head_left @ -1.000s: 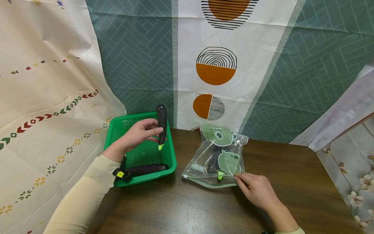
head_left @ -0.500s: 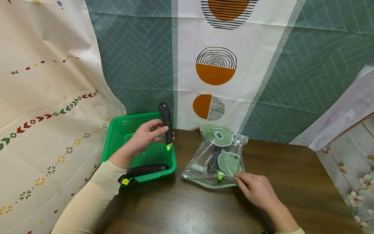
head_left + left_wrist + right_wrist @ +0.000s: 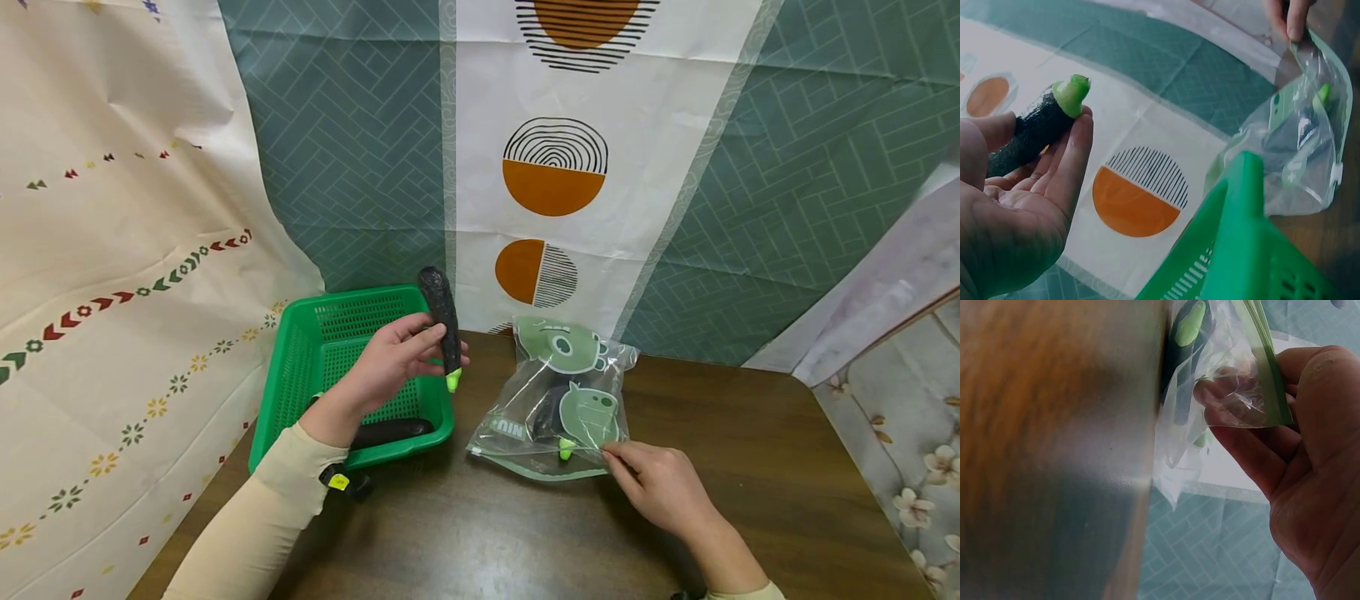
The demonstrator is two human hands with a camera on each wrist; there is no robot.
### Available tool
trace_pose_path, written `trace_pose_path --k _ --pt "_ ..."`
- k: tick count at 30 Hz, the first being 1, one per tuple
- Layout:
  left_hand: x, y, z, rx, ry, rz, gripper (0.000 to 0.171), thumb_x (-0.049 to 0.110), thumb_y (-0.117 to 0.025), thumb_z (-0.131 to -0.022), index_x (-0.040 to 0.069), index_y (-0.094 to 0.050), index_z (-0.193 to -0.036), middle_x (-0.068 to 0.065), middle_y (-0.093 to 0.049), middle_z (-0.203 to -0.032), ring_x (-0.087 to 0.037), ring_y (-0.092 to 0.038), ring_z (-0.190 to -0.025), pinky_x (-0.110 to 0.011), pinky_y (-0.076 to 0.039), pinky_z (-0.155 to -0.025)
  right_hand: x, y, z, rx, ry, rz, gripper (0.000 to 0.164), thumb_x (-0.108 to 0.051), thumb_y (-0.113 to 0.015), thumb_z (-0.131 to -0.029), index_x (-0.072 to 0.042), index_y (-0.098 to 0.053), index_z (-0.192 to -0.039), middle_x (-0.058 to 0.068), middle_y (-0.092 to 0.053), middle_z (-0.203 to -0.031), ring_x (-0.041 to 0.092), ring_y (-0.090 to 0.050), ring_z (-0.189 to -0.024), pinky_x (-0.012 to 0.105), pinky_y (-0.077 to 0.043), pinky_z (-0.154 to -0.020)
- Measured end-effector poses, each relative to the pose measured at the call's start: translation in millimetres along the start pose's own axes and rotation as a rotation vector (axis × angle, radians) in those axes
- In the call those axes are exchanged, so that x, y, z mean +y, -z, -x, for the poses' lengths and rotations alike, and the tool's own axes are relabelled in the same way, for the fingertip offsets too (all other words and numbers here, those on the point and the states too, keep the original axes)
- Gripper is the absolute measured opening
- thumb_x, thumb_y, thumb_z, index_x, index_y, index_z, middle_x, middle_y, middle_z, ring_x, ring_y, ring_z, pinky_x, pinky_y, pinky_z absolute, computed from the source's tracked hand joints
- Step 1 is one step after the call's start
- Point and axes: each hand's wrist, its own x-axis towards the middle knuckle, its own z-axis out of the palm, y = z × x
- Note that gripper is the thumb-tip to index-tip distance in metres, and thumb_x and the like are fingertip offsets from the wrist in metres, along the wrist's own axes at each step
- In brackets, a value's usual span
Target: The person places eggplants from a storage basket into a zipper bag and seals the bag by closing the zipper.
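Note:
My left hand (image 3: 397, 360) holds a dark eggplant (image 3: 446, 312) between thumb and fingers, over the right side of the green basket (image 3: 282, 367). Its light green stem end tips downward in the head view; the left wrist view shows the eggplant (image 3: 1034, 131) resting across the fingers. At the right, my right hand (image 3: 656, 485) pinches the edge of a clear zip bag (image 3: 512, 408) at its near right corner. Inside the bag lies another eggplant (image 3: 549, 414), partly covered by printed green cartoon faces. The right wrist view shows thumb and fingers around the bag's green zip strip (image 3: 1275, 381).
One more eggplant (image 3: 393, 430) lies along the near side of the basket, partly behind my left forearm. The brown wooden table (image 3: 480, 533) runs along the front. A patterned cloth (image 3: 360, 150) hangs behind, and a cream cloth (image 3: 135, 275) borders the left.
My left hand has carried the eggplant rightward, from over the basket to its right rim, tilting it slightly. The right hand and bag have stayed in place.

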Motion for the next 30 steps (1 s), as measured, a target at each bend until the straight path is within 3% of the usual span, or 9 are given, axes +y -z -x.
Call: trace_pose_path --k 8,17,24,30 --pt "-3.5 -18.8 1.5 -0.006 0.018 0.062 0.039 0.021 -0.058 -0.118 -0.004 -0.058 -0.148 -0.026 -0.075 -0.129 -0.033 -0.08 -0.113 -0.046 -0.064 -0.1 1 0 0 -0.002 0.0 -0.001 0.018 -0.005 -0.09 -0.087 -0.014 -0.086 -0.103 -0.005 -0.083 -0.094 0.006 -0.076 -0.077 0.034 -0.064 -0.065" --pt "-14.4 -31.6 6.1 -0.028 0.054 0.168 0.042 0.021 -0.055 -0.119 -0.002 -0.055 -0.154 -0.022 -0.077 -0.126 -0.034 -0.08 -0.114 -0.044 -0.064 -0.099 0 0 -1 -0.004 -0.002 -0.003 0.018 -0.006 -0.09 -0.088 -0.015 -0.086 -0.102 -0.006 -0.083 -0.093 0.006 -0.076 -0.076 0.033 -0.063 -0.064" --pt "-19.7 -43.2 8.6 -0.068 0.055 0.217 0.043 0.021 -0.054 -0.119 -0.006 -0.054 -0.153 -0.02 -0.078 -0.123 -0.032 -0.08 -0.11 -0.04 -0.065 -0.096 -1 1 -1 -0.002 -0.003 0.001 0.017 -0.006 -0.09 -0.088 -0.015 -0.086 -0.102 -0.007 -0.082 -0.093 0.005 -0.075 -0.075 0.033 -0.063 -0.064" --pt "-27.9 -54.3 9.0 -0.109 0.07 0.244 0.043 0.019 -0.056 -0.118 -0.008 -0.055 -0.152 -0.02 -0.078 -0.12 -0.032 -0.081 -0.107 -0.044 -0.065 -0.099 -1 0 -1 -0.002 -0.007 -0.002 0.017 -0.006 -0.091 -0.088 -0.015 -0.086 -0.102 -0.006 -0.083 -0.093 0.006 -0.076 -0.075 0.033 -0.064 -0.065"
